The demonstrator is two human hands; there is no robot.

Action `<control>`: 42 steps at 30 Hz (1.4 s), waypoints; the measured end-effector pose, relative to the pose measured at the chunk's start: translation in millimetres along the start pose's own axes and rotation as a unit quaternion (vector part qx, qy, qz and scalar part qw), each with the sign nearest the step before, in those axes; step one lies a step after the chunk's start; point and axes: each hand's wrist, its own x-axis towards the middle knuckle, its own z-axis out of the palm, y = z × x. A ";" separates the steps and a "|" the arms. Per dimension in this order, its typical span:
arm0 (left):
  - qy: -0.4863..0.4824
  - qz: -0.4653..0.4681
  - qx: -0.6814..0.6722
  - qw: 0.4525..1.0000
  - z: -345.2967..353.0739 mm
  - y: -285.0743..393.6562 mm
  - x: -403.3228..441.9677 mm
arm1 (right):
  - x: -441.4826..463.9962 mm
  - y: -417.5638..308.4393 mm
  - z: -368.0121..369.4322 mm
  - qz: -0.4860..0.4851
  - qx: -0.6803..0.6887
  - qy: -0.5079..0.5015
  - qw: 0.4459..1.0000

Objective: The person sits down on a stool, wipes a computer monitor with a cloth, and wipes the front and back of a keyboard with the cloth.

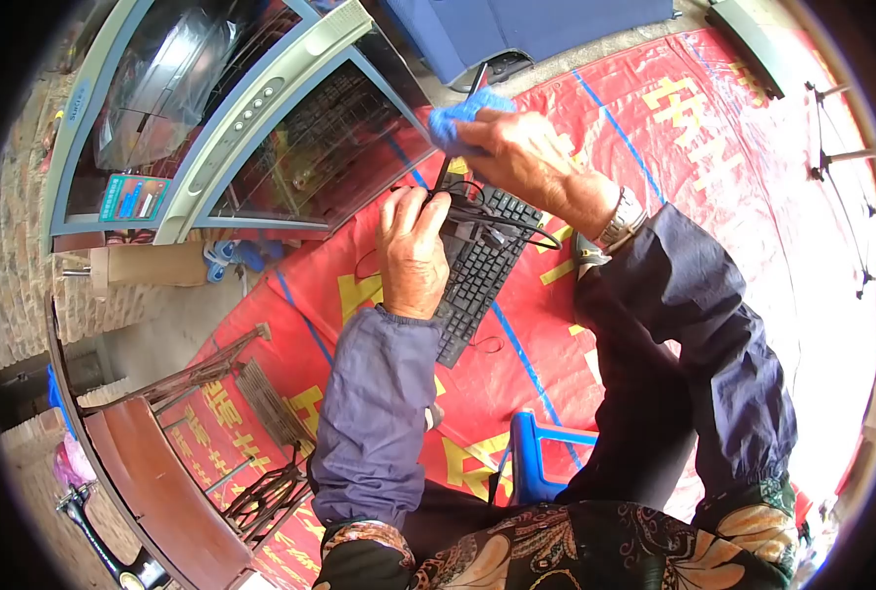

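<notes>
My right hand (526, 157) is closed round a blue cloth (469, 118) at the upper end of a thin, dark, upright object (446, 175). Below it, my left hand (413, 246) has its fingers curled at the lower part of this dark object, which is seen nearly edge-on; what it is cannot be made out. Under and beside my left hand lies a black keyboard (479, 275), slanting across the red sheet. Black cables (516, 224) loop over the keyboard's upper part, close to both hands.
A glass-doored cabinet (197, 182) stands at the upper left. Blue furniture (546, 34) is at the top. A blue stool (531, 457) is near my legs. A brown chair (152, 472) stands lower left on the red sheet (605, 138) with yellow characters.
</notes>
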 end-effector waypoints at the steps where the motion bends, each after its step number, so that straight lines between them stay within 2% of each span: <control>1: -0.001 0.000 0.001 1.000 -1.0 -0.5 0.1 | -3.1 -6.9 2.2 -0.019 0.039 0.005 0.999; 3: -0.003 0.004 -0.010 1.000 -2.1 -0.1 3.3 | -12.5 -17.9 5.7 -0.015 0.012 -0.083 0.996; 5: -0.006 0.010 -0.013 1.000 -0.4 3.6 4.8 | -11.7 -15.1 -7.5 -0.031 0.004 -0.109 0.994; 7: -0.010 0.010 0.005 1.000 0.3 5.3 5.0 | -9.7 8.8 2.8 -0.077 -0.048 -0.089 0.992; 10: -0.006 -0.004 0.008 1.000 0.6 0.0 3.3 | 11.7 59.3 -4.1 0.045 -0.146 0.017 0.988; 11: -0.009 -0.011 0.007 1.000 0.0 -1.4 1.8 | 17.9 75.7 -9.9 0.164 -0.145 0.023 0.976; 13: -0.017 -0.011 -0.005 1.000 -2.9 -5.9 0.1 | -7.1 126.5 3.0 0.201 -0.098 0.181 0.958; 15: -0.041 -0.011 -0.015 0.999 -8.3 -10.4 3.7 | -31.3 127.1 -12.7 0.355 0.076 0.038 0.931; 18: -0.055 -0.020 0.002 0.998 -9.3 -15.1 10.2 | -77.5 128.8 -5.1 0.414 0.149 0.050 0.897; 21: -0.072 -0.035 0.006 0.997 -10.2 -16.5 10.3 | -92.8 118.3 3.9 0.499 0.371 0.089 0.778; 22: -0.079 -0.033 0.001 0.996 -10.8 -15.6 11.1 | -79.3 109.1 5.9 0.491 0.405 0.107 0.764; 23: -0.086 -0.032 -0.004 0.996 -10.7 -14.9 11.6 | -73.9 100.6 0.4 0.435 0.464 0.095 0.766; 25: -0.093 -0.030 -0.008 0.995 -8.8 -15.3 11.7 | -35.2 69.2 -8.5 0.417 0.480 0.098 0.766; 26: -0.094 -0.033 -0.009 0.995 -8.1 -15.8 11.6 | -19.2 49.2 -15.2 0.348 0.528 0.114 0.766; 29: -0.101 -0.039 -0.014 0.994 -9.4 -15.6 12.0 | 15.4 25.4 6.3 0.281 0.383 0.187 0.860; 31: -0.110 -0.041 -0.019 0.993 -9.0 -13.5 13.3 | 13.0 13.7 26.6 0.277 0.293 0.219 0.889; 34: -0.097 -0.022 -0.016 0.995 -5.9 -17.8 16.4 | 13.6 13.1 50.7 0.285 0.303 0.254 0.873; 37: -0.114 -0.062 -0.021 0.991 -9.8 -20.9 15.7 | 14.5 20.3 65.3 0.273 0.321 0.268 0.867; 39: -0.109 -0.060 -0.020 0.992 -11.2 -20.3 17.2 | 16.0 22.5 77.6 0.323 0.467 0.294 0.769; 40: -0.111 -0.054 -0.021 0.992 -11.6 -19.9 16.2 | 16.1 33.6 91.1 0.344 0.439 0.305 0.772; 42: -0.106 -0.048 -0.024 0.993 -9.8 -20.3 14.8 | 3.7 59.9 119.3 0.406 0.397 0.265 0.780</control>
